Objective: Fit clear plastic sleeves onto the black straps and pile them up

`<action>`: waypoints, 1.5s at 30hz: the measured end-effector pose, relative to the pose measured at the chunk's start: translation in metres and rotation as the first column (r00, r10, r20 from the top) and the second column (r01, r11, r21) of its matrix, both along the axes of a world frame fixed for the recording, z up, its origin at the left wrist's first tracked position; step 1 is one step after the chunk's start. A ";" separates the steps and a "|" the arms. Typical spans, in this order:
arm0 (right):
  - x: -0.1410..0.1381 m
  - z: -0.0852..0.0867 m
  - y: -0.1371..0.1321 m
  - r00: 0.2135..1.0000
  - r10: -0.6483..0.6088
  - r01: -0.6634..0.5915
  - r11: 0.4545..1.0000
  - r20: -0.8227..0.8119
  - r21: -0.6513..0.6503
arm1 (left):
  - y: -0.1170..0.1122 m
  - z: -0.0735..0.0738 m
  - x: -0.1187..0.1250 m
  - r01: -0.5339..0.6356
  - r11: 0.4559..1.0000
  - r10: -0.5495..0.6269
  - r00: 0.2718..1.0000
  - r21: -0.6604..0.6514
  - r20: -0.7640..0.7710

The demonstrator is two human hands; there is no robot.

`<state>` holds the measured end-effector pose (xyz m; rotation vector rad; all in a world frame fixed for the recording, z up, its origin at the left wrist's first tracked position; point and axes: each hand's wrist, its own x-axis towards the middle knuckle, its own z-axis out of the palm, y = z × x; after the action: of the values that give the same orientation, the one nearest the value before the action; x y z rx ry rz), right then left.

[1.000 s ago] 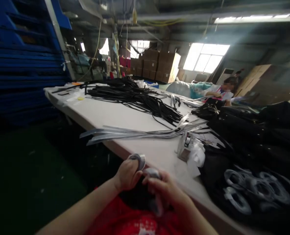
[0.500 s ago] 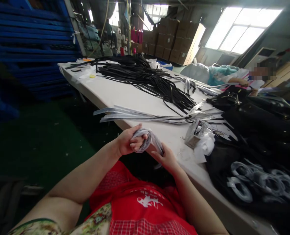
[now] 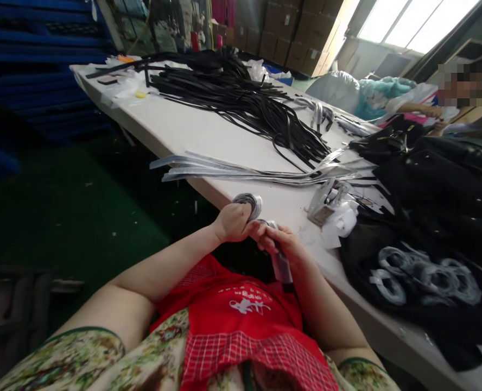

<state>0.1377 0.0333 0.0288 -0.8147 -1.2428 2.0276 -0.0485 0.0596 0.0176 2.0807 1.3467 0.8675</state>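
A coil of greyish, clear plastic strip (image 3: 252, 205) is wound around the fingers of my left hand (image 3: 233, 221), which is closed on it. The strip's loose tail (image 3: 282, 267) passes through my right hand (image 3: 282, 241), pinched between thumb and fingers, and hangs down below it. Both hands meet in front of the table's near edge. Just beyond them a bundle of similar strips (image 3: 224, 167) lies along the table, its ends jutting past the edge. To the right stands a tape dispenser (image 3: 324, 203) with white material (image 3: 342, 221) around it.
Long black straps (image 3: 233, 103) are heaped across the white table (image 3: 184, 117). Several finished-looking coils (image 3: 436, 277) lie on black fabric (image 3: 440, 212) at right. A co-worker (image 3: 424, 108) is at the far right. Blue pallets (image 3: 41, 65) are stacked at left, cartons (image 3: 281, 32) behind.
My left hand has turned over with the coil, back of the hand now up. My right hand has moved closer to it, holding the tail. The view has tilted down.
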 end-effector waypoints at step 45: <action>0.054 -0.052 -0.077 0.871 0.183 -0.251 0.964 0.456 0.092 | -0.099 -0.032 0.022 0.216 0.763 -0.025 0.952 -0.610 0.305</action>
<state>0.1914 -0.0435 -0.0235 -1.1529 -1.7914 1.9482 -0.0263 -0.0393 -0.0146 1.4269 1.1251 0.5131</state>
